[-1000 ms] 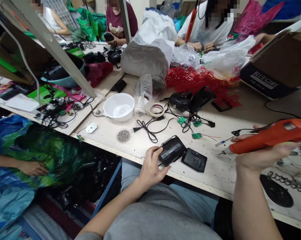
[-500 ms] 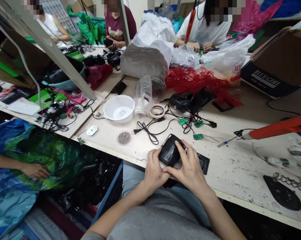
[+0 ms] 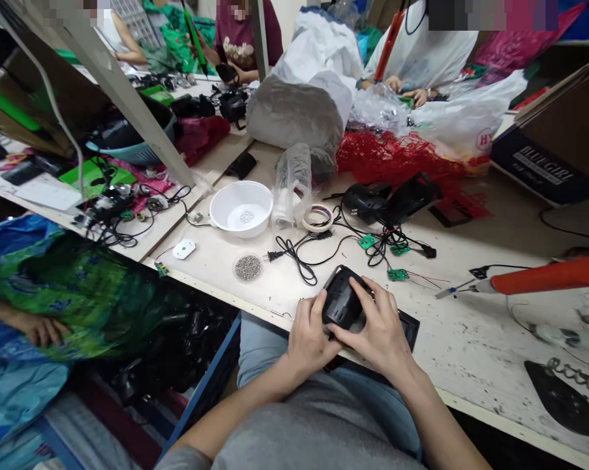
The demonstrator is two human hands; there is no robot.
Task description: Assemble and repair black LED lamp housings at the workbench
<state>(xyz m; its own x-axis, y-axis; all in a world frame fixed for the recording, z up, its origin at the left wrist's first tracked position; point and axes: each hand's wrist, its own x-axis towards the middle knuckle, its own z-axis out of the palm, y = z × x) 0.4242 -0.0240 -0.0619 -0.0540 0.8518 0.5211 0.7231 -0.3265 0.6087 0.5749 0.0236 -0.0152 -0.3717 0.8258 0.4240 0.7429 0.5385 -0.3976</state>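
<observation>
Left hand and right hand both gripping a black plastic housing at the workbench's near edge, a flat black cover plate lying just beside, orange electric screwdriver resting well apart at right.

We record the black housing as moulded plastic, smooth with a dull sheen, and the tabletop as white-coated board, matt, scuffed and stained. The white bowl reads as smooth glossy plastic, the bag beside it as clear crinkled film. The orange tool looks matt plastic; the pellets look grey and metallic.
</observation>
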